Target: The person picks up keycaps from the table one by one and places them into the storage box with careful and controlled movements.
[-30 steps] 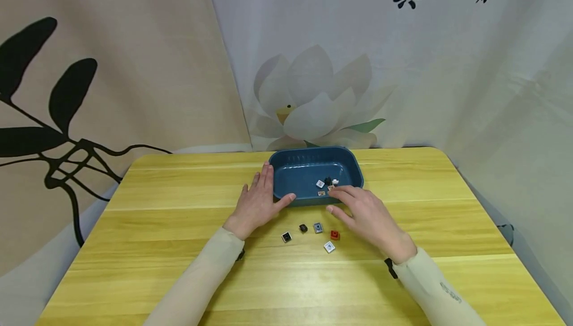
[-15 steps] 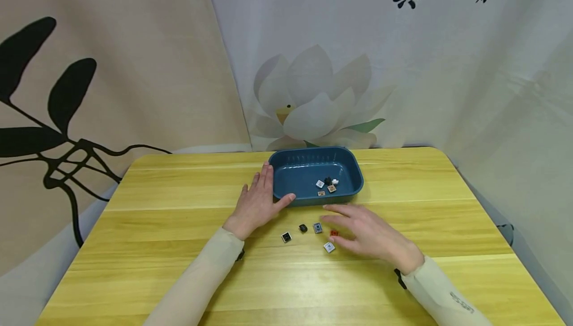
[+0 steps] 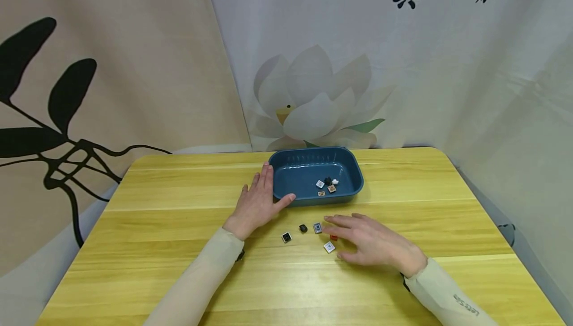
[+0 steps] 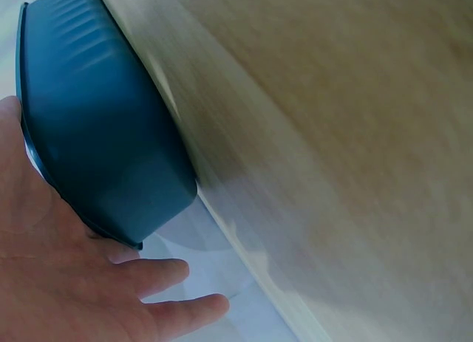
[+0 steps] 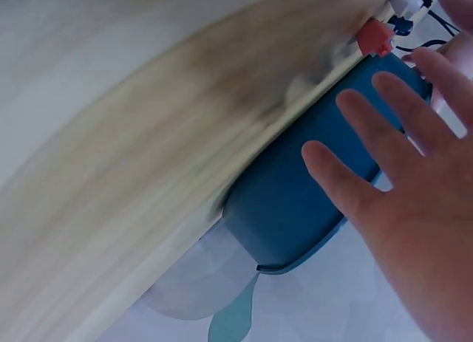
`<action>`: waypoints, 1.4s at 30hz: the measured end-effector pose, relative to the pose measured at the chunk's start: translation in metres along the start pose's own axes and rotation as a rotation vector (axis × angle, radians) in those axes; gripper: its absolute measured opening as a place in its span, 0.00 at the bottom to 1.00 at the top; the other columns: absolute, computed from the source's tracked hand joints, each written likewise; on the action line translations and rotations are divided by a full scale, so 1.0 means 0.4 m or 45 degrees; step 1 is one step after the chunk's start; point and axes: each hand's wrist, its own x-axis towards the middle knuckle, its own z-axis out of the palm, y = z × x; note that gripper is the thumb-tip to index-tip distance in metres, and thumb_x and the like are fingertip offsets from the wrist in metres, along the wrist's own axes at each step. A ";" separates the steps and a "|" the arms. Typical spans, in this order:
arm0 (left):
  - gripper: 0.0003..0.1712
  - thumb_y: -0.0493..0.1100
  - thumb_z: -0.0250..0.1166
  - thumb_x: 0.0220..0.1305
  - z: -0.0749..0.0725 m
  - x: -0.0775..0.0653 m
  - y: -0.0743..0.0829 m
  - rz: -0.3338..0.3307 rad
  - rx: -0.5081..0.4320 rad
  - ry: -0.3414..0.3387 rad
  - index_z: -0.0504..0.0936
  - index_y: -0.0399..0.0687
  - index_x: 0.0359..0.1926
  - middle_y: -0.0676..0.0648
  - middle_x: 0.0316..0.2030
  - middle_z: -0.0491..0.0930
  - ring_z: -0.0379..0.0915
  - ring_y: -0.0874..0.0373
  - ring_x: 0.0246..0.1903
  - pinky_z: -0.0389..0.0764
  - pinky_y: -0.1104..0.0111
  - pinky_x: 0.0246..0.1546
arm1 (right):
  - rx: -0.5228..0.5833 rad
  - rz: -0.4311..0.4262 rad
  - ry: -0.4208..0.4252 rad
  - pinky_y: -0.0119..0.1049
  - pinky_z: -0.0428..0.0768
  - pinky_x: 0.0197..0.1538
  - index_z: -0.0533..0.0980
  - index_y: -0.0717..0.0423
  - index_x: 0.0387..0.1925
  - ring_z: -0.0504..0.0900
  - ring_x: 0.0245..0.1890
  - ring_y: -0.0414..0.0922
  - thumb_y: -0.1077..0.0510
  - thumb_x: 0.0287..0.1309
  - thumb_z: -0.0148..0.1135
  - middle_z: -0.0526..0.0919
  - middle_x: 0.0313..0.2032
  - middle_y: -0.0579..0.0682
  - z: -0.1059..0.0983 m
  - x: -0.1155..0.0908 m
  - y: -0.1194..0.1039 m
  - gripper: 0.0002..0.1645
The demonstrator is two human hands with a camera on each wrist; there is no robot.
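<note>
My left hand (image 3: 258, 205) rests along the left side of a blue tray (image 3: 322, 201), fingers straight and thumb at its front rim. In the left wrist view those fingers lie beside the tray's outer wall (image 4: 103, 128). Fingers spread, my right hand (image 3: 373, 241) hovers over a small red square block (image 3: 333, 238), partly covering it from above. Near its thumb lies a white square piece (image 3: 329, 247). A blue-grey square piece (image 3: 318, 228) sits just left of the fingertips. The right wrist view shows nothing held in the right hand (image 5: 414, 172).
Farther left on the table (image 3: 179, 246) lie a dark lumpy piece (image 3: 303, 228) and a black square piece with a pale edge (image 3: 286, 237). Inside the tray are several small pieces, among them a white one (image 3: 320, 184) and a brown one (image 3: 332, 188). A printed curtain (image 3: 313, 42) hangs behind.
My right hand has drawn back from the tray's front rim toward the red block, its fingers spreading. A brown piece in the tray now shows fully. The left hand has stayed put.
</note>
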 end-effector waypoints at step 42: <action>0.64 0.84 0.36 0.55 0.001 -0.001 -0.002 0.007 0.001 -0.007 0.37 0.43 0.76 0.46 0.76 0.31 0.45 0.40 0.71 0.55 0.39 0.63 | 0.039 -0.090 0.113 0.29 0.77 0.44 0.82 0.44 0.39 0.73 0.38 0.31 0.58 0.62 0.64 0.77 0.39 0.36 0.023 0.011 0.010 0.05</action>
